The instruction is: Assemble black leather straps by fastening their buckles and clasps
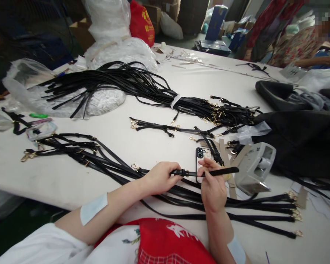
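Note:
My left hand (163, 178) pinches a narrow black strap (224, 171) close to its small buckle (184, 173). Farther along the same strap, my right hand (213, 187) grips it between thumb and fingers, and the free end sticks out to the right. Beneath both hands, several long black straps (176, 211) run across the table, with gold clasps (295, 212) at their right ends and more gold clasps (29, 155) at the left. Just behind my right hand lies a phone (200, 153), partly covered by the fingers.
A tied bundle of black straps (143, 82) lies across the table's middle, with shorter buckled straps (165, 126) in front. To the right are a grey tape dispenser (255, 168) and dark fabric (299, 143). Plastic bags (107, 47) stand behind. Another person (294, 47) is at the far right.

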The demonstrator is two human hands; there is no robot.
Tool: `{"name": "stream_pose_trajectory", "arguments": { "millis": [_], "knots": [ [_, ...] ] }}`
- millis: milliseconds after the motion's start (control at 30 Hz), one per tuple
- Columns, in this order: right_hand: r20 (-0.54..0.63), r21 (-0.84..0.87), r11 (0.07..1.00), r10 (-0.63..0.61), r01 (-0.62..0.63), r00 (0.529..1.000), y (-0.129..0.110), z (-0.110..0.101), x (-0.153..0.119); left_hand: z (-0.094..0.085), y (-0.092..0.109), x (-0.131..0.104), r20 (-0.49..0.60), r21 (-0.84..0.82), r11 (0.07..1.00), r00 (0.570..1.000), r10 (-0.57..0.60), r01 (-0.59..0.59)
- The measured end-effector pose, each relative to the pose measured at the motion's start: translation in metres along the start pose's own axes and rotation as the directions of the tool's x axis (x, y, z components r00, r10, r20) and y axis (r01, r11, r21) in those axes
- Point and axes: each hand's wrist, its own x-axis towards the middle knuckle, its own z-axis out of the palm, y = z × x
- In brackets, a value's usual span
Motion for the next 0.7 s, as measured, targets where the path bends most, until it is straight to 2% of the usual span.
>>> {"name": "stream_pose_trajectory", "arguments": {
  "millis": [67, 133, 200, 300, 433, 533, 700],
  "knots": [
    [0.043, 0.070, 0.996, 0.043, -0.046, 0.998, -0.001, 0.000, 0.000, 0.003, -0.002, -0.001, -0.008, -0.021, 1.000, 1.000, 0.011, -0.012],
    [0.071, 0.049, 0.997, 0.061, -0.064, 0.996, -0.002, -0.001, 0.000, 0.006, -0.003, -0.002, -0.026, -0.035, 0.999, 0.999, 0.024, -0.025],
    [0.125, -0.071, 0.996, 0.071, -0.062, 0.990, -0.002, -0.002, 0.000, 0.009, -0.005, -0.003, -0.052, -0.035, 0.998, 0.998, 0.044, -0.046],
    [0.264, -0.296, 0.955, 0.082, 0.000, 0.961, -0.002, -0.007, 0.004, 0.011, -0.009, -0.003, -0.116, -0.037, 0.995, 0.989, 0.087, -0.092],
    [0.390, -0.404, 0.914, 0.130, 0.042, 0.912, 0.002, -0.011, 0.007, 0.010, -0.012, -0.004, -0.206, -0.063, 0.991, 0.973, 0.100, -0.115],
    [0.409, -0.398, 0.916, 0.131, 0.048, 0.903, 0.003, -0.008, 0.005, 0.011, -0.012, -0.005, -0.187, -0.053, 0.988, 0.973, 0.134, -0.146],
    [0.422, -0.356, 0.927, 0.049, 0.116, 0.905, 0.002, 0.002, -0.005, 0.019, -0.009, -0.007, -0.109, -0.050, 0.974, 0.971, 0.213, -0.219]
  ]
}}
